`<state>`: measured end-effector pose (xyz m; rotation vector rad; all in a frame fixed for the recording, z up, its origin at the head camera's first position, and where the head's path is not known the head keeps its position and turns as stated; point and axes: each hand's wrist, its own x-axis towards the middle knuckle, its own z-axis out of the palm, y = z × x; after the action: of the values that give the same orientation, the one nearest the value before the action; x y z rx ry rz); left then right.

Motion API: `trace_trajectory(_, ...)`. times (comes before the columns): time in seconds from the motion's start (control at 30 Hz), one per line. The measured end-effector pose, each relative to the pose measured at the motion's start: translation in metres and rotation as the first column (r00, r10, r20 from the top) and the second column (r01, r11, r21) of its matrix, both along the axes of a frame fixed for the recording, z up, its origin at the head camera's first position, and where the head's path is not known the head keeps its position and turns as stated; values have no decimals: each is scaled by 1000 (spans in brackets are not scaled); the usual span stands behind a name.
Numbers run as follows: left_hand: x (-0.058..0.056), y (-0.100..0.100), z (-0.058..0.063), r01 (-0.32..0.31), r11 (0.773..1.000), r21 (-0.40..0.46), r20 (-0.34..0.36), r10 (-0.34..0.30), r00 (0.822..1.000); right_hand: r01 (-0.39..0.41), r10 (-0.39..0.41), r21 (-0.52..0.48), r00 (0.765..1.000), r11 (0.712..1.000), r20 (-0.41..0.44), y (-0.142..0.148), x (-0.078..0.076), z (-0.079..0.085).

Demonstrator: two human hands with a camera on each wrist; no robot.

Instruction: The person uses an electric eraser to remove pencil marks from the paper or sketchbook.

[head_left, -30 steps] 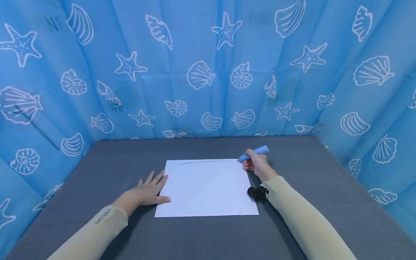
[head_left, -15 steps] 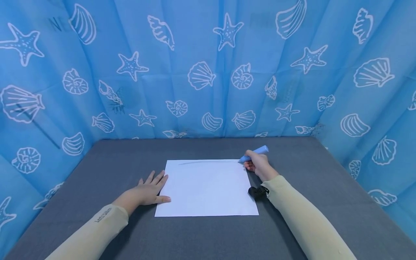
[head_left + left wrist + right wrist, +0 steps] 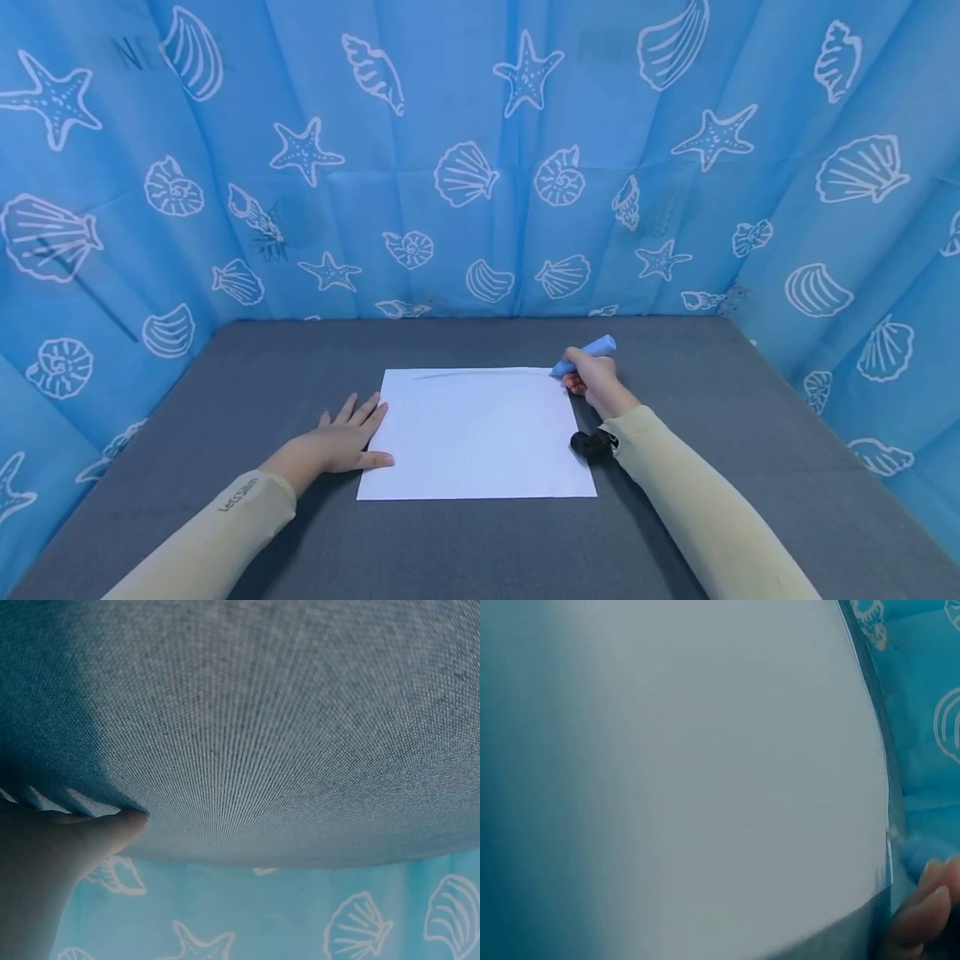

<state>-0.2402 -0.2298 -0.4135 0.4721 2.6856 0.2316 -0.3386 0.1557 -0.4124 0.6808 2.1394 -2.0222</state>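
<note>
A white sheet of paper [image 3: 480,437] lies flat in the middle of the head view. My left hand [image 3: 345,442] rests at its left edge with the fingers spread; the thumb and fingertips overlap the sheet. At the far right corner, my right hand [image 3: 597,382] grips a thick light-blue marker [image 3: 602,344], its tip at the paper's top edge. One thin faint line [image 3: 472,373] runs along that edge. In the right wrist view, the blurred marker [image 3: 922,855] and fingertips [image 3: 922,915] show beside the paper's corner. The left wrist view catches part of the left hand [image 3: 67,847] over the cloth.
Dark grey cloth covers the table [image 3: 480,550]. Behind it and along both sides hangs a blue curtain [image 3: 420,192] with white shells and starfish. A black device [image 3: 594,445] sits at the right wrist, close above the paper's right edge. Pale sleeves cover both forearms.
The marker's tip has shifted very slightly toward me and its back end a little to the left. My left hand and the paper stay where they were.
</note>
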Motion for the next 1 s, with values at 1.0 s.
trace_trajectory(1.0, 3, 0, 6, 2, 1000, 18, 6, -2, 1000, -47, 47, -25, 999, 999, -11, -3, 4, 3)
